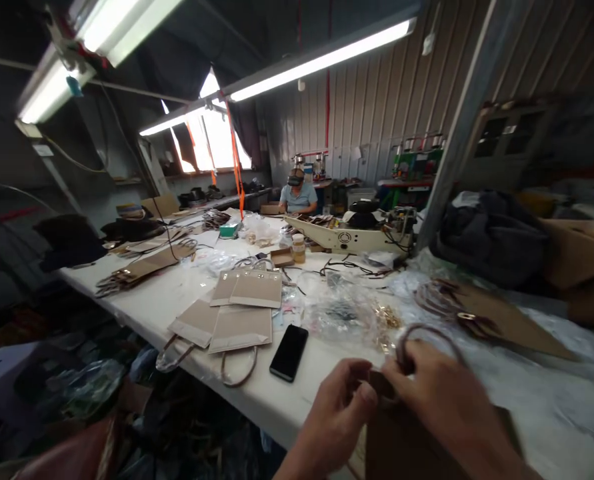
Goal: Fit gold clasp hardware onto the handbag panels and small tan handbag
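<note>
At the lower right, a dark brown bag panel (407,440) with a curved handle (434,331) stands tilted at the table's near edge. My left hand (334,410) has its thumb and curled fingers closed on the panel's upper left corner. Across the top of the panel lies my right hand (439,387), its fingers bent and closed at the top edge beside the base of the handle. The right fingertips are partly hidden, and that hand is slightly blurred. Left of my hands lies a black phone (289,352).
Beige bag panels (241,329) with handles lie left of the phone. Clear plastic bags (337,310) and gold-coloured hardware (387,317) are beyond my hands. More brown panels (511,313) lie at the right. A person (299,193) sits at the far end, past a cream machine (347,237).
</note>
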`<move>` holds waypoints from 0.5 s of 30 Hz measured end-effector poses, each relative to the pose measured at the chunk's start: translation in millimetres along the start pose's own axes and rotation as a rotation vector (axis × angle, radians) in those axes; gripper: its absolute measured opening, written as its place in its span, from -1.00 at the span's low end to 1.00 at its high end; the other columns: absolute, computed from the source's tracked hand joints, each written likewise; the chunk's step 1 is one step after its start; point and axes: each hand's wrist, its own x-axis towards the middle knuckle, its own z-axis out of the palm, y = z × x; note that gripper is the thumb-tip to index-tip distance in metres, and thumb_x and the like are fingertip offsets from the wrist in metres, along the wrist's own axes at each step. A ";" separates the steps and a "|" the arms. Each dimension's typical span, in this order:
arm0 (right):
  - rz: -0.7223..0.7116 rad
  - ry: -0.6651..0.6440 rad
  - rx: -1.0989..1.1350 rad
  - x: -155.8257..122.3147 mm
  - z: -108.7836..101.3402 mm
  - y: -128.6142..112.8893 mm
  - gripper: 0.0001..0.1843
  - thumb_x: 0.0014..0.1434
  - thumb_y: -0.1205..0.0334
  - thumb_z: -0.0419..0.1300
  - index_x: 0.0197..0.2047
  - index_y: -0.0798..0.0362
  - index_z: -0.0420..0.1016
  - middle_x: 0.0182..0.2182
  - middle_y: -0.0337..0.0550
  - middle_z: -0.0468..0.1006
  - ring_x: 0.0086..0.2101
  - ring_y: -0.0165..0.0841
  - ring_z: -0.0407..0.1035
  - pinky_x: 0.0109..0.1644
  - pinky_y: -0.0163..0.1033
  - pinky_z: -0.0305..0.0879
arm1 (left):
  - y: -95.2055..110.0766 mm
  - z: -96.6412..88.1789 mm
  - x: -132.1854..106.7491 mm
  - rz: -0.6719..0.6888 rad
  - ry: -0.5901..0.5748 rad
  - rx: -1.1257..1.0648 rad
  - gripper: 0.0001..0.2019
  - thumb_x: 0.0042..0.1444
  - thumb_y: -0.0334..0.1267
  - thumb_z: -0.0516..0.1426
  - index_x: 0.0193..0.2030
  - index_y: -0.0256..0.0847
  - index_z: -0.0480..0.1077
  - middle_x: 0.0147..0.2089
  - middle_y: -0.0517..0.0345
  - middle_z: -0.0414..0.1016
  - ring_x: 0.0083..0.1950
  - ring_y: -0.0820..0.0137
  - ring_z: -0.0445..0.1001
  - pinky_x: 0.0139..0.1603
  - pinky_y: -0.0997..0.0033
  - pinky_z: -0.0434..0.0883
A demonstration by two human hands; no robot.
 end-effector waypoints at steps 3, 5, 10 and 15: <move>0.058 -0.116 -0.054 1.0 49.0 -35.1 -0.78 0.33 0.15 0.34 -0.36 -0.01 0.50 -0.40 -0.09 0.57 -0.39 -0.21 0.45 -0.33 -0.19 0.13 | -23.9 -12.6 15.7 0.018 0.154 0.371 -0.58 0.24 -0.17 0.35 0.21 -0.15 0.50 0.12 -0.09 0.61 0.11 0.14 0.54 0.22 0.08 0.46; 0.120 -0.118 -0.022 4.0 74.2 -41.7 -0.77 0.36 0.19 0.34 -0.36 0.03 0.51 -0.38 -0.06 0.59 -0.35 -0.22 0.47 -0.28 -0.21 0.18 | -45.8 -21.9 23.3 0.046 0.162 0.473 -0.62 0.21 -0.27 0.30 0.18 -0.14 0.51 0.14 -0.07 0.59 0.15 0.13 0.51 0.30 0.01 0.43; 0.036 -0.087 0.159 -19.6 74.2 -2.7 -0.60 0.56 0.14 0.15 -0.35 0.03 0.54 -0.33 -0.11 0.60 -0.28 -0.24 0.47 -0.15 -0.22 0.30 | -96.4 -41.5 29.0 -0.042 0.113 0.511 -0.66 0.19 -0.29 0.26 0.12 -0.17 0.51 0.12 -0.06 0.57 0.14 0.11 0.53 0.25 -0.01 0.46; -0.152 -0.197 0.030 -73.3 40.5 29.1 -0.76 0.53 0.33 0.16 -0.14 -0.01 0.66 -0.10 -0.09 0.64 -0.06 -0.18 0.48 0.08 -0.15 0.40 | -110.6 -47.2 30.6 0.026 0.052 0.568 -0.71 0.21 -0.32 0.25 0.08 -0.12 0.53 0.09 0.02 0.56 0.13 0.15 0.53 0.25 0.05 0.47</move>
